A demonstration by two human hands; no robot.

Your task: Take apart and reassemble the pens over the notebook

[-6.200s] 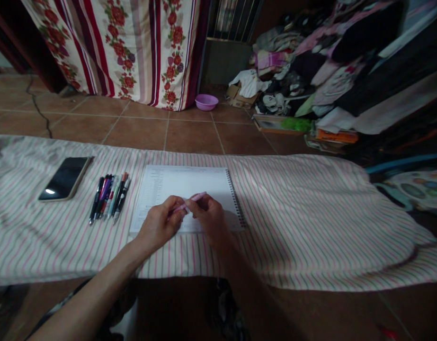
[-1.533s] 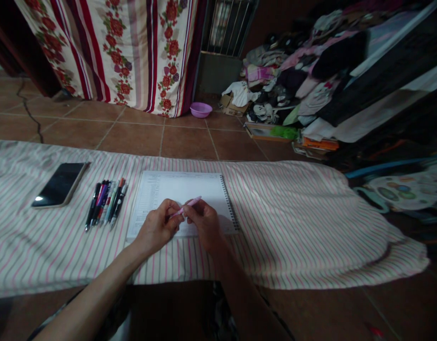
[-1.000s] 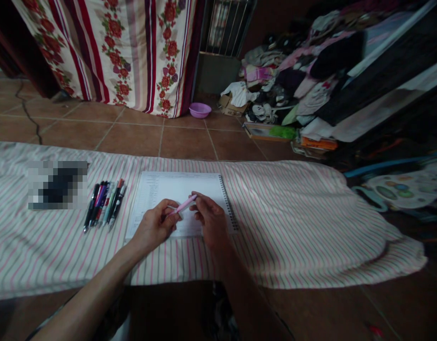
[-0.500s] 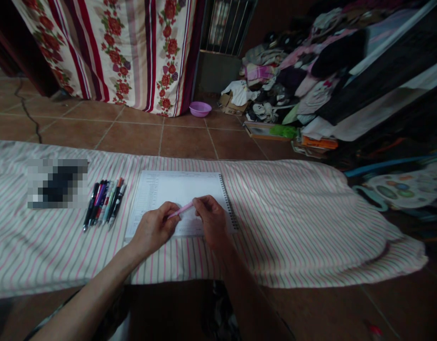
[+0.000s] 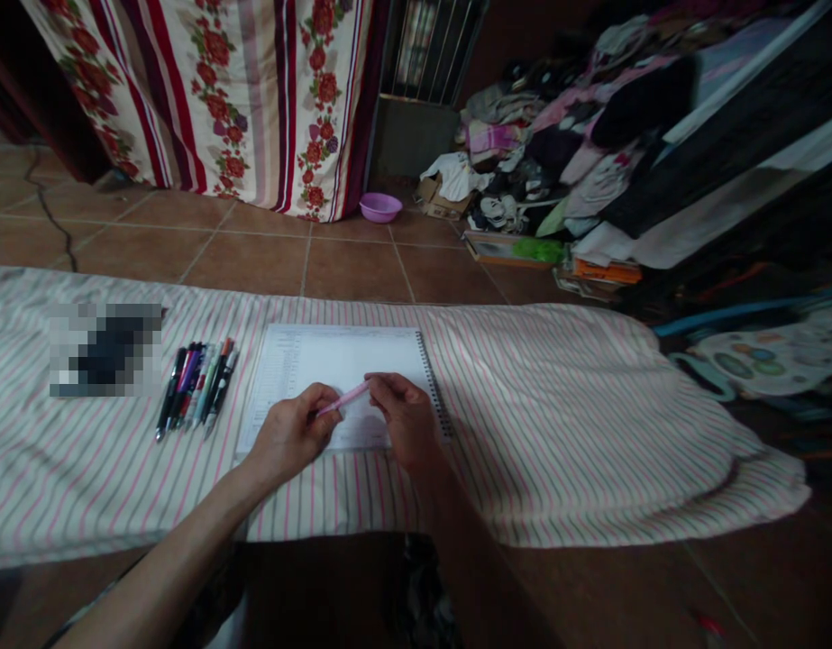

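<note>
A slim pink pen (image 5: 352,395) is held between both hands, slanting up to the right above a spiral notebook (image 5: 354,351). My left hand (image 5: 297,425) pinches its lower left end. The upper right end sits in the closed fingers of my right hand (image 5: 406,413). The notebook lies open to a white page with printed lines along its left side, its wire binding on the right. Left of the notebook, a row of several pens (image 5: 197,388) rests side by side on the striped cloth (image 5: 544,415).
A blurred-out dark object (image 5: 108,350) lies on the cloth at far left. Beyond the cloth are a tiled floor (image 5: 253,252), a floral curtain (image 5: 216,108) and a purple basin (image 5: 381,207). Piled clothes (image 5: 544,144) fill the back right, and a painted palette-like board (image 5: 767,361) stands at right.
Hardly anything differs. My right fingers have shifted slightly around the pen's upper end, and both hands still hold the pen over the notebook.
</note>
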